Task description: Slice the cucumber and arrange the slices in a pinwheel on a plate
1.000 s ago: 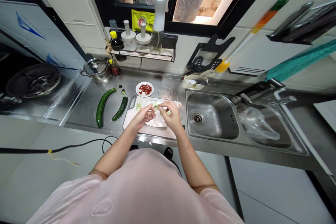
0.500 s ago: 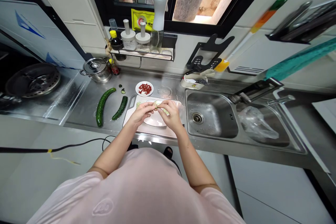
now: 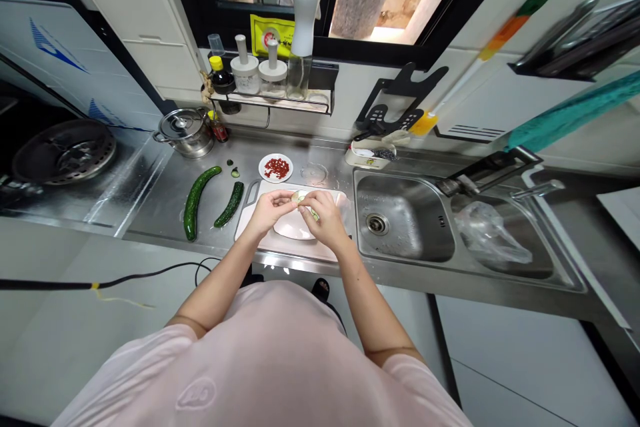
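Centre frame, over the white oval plate [image 3: 295, 230], left hand [image 3: 269, 209] and right hand [image 3: 323, 217] are pinching pale green cucumber slices [image 3: 301, 197] together, fingers closed, keeping them stacked above the dish.

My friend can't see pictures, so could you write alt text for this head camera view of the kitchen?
A person's left hand and right hand meet over a white plate on a cutting board, pinching cucumber slices between the fingers. Two whole cucumbers lie on the steel counter to the left, a small dish of red chilli behind, a sink to the right.
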Demonstrator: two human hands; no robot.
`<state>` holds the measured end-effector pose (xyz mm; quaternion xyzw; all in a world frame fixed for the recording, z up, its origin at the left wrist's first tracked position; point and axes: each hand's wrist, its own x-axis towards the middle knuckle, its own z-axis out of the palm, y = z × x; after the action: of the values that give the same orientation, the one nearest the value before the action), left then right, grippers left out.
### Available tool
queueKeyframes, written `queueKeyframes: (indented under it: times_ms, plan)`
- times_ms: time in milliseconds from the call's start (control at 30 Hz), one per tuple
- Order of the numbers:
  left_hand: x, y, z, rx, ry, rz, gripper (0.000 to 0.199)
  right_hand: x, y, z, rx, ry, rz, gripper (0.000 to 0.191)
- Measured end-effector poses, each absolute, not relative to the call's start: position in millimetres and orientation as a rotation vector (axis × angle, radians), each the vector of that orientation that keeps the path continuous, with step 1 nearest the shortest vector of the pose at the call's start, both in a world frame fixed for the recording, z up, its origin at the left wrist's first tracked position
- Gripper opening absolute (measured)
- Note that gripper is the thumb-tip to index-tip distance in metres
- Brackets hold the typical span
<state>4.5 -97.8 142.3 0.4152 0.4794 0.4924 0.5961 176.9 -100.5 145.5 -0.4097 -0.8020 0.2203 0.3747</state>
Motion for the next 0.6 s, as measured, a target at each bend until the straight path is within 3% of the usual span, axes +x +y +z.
queueKeyframes:
  times_ms: [600]
  plan:
    - [7.1, -95.7, 132.2, 1.111, 1.151, 1.167, 0.037, 178.8, -91.2, 135.2, -1.046, -1.964, 0.805, 0.018]
